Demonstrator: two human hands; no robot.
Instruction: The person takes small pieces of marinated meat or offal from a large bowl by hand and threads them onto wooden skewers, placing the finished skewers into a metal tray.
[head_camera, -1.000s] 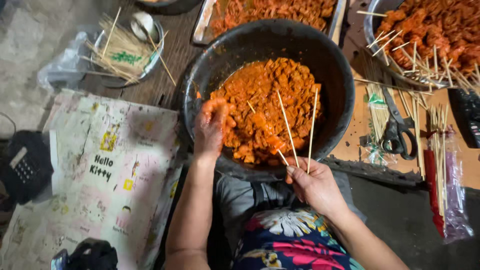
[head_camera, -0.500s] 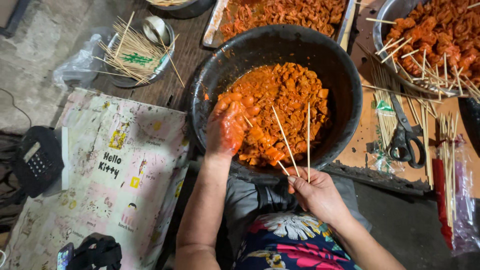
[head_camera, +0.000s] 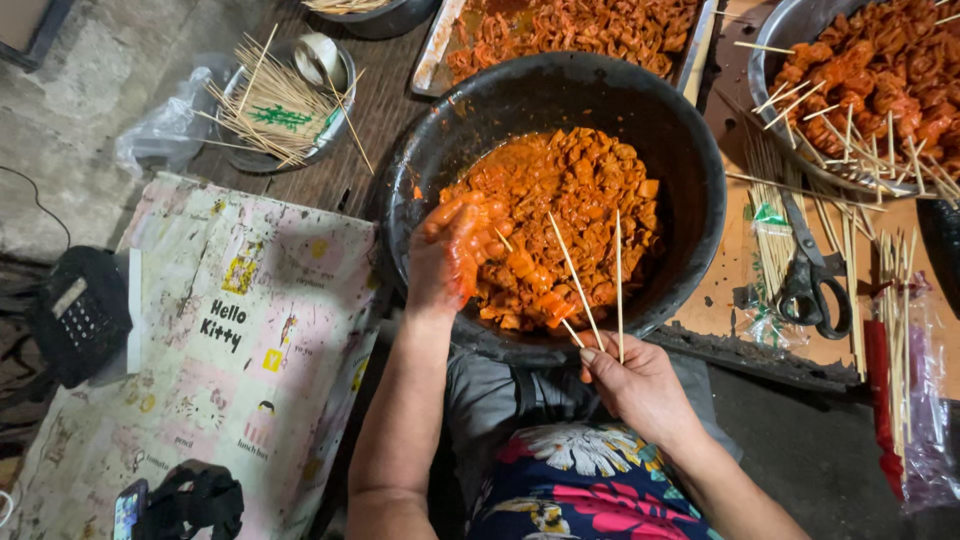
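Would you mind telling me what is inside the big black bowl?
The big black bowl holds orange sauced meat pieces, with the left hand reaching into them. Whatever lies beneath the heap is covered.
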